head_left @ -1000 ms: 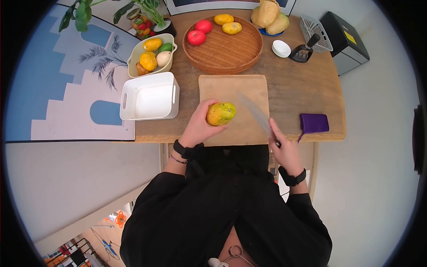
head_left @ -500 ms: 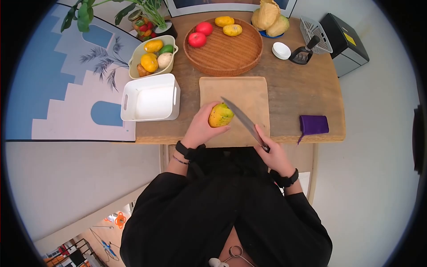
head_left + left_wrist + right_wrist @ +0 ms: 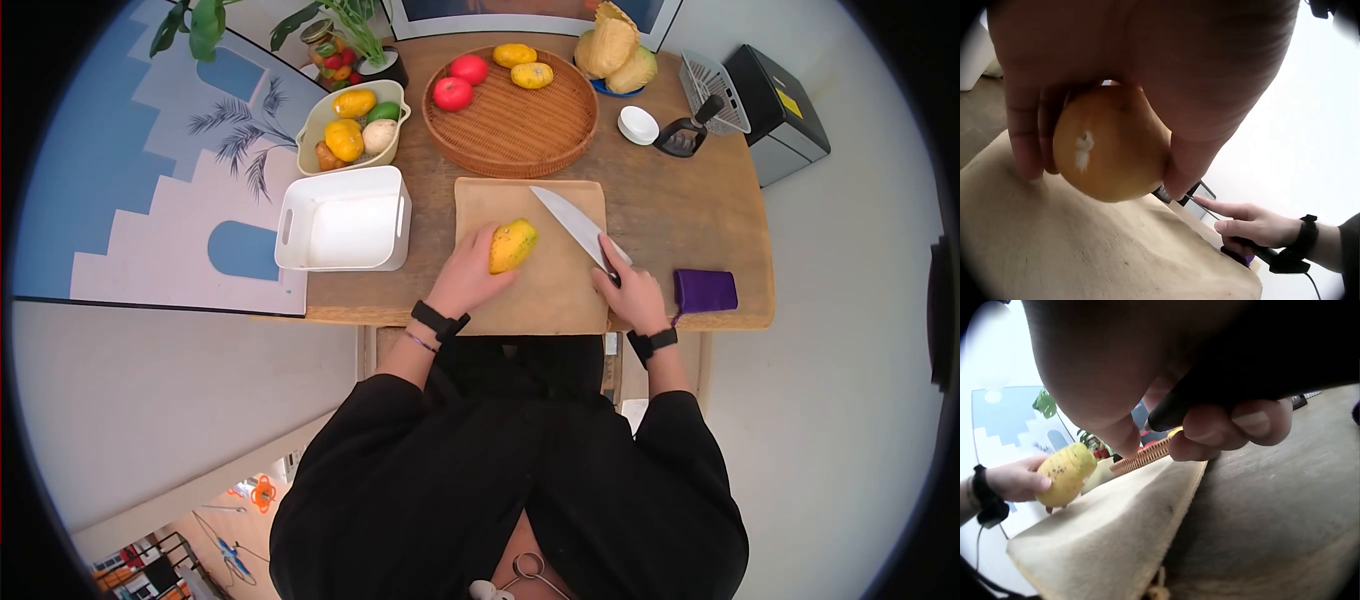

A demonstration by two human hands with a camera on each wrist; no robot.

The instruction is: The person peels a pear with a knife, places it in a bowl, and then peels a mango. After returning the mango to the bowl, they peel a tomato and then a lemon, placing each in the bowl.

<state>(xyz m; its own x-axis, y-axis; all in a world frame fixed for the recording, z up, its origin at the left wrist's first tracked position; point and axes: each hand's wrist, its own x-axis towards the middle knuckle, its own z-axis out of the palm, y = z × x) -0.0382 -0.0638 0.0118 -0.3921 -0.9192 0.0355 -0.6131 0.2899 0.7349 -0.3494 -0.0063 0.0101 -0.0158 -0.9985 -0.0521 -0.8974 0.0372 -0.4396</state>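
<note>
With the left hand (image 3: 472,280) curled round the yellow fruit (image 3: 513,246) and the right hand (image 3: 635,298) gripping the knife (image 3: 572,218), best brace the fruit on the cutting board (image 3: 535,302), away from the edge.

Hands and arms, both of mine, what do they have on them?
Loose black fabric sleeves end well short of the wrists. The left hand and right hand are gloveless. Each wrist has a black strapped band with a thin dark cable. A thin dark bracelet circles the left forearm.
</note>
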